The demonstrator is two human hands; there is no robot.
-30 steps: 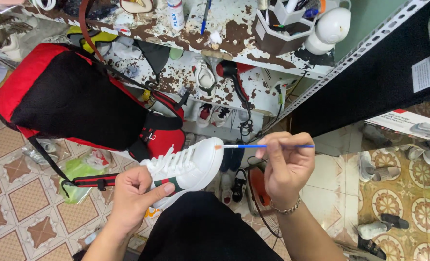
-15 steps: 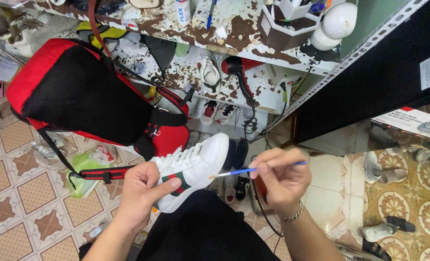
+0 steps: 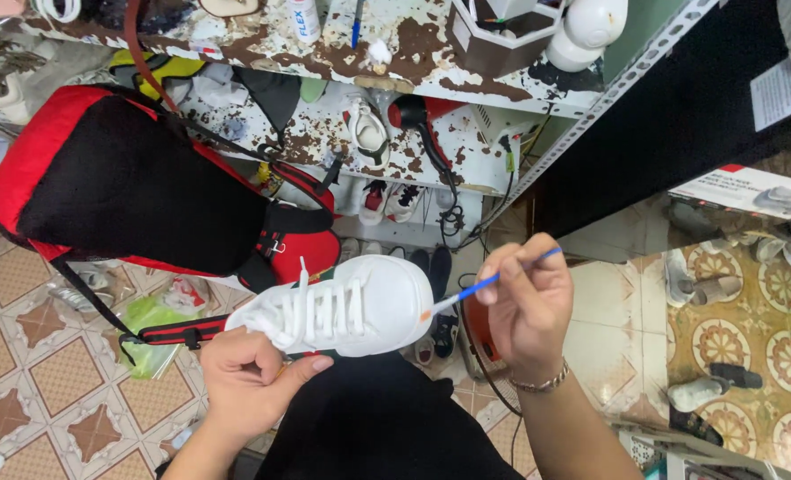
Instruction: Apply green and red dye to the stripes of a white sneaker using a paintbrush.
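Between two hands: one sneaker, one brush.

A shoe-repair workshop: paint-stained shelves, shoes scattered about

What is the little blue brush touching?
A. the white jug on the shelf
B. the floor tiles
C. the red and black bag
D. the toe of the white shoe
D: the right hand holds the thin blue brush with its tip against the toe of the white shoe, which the left hand grips.
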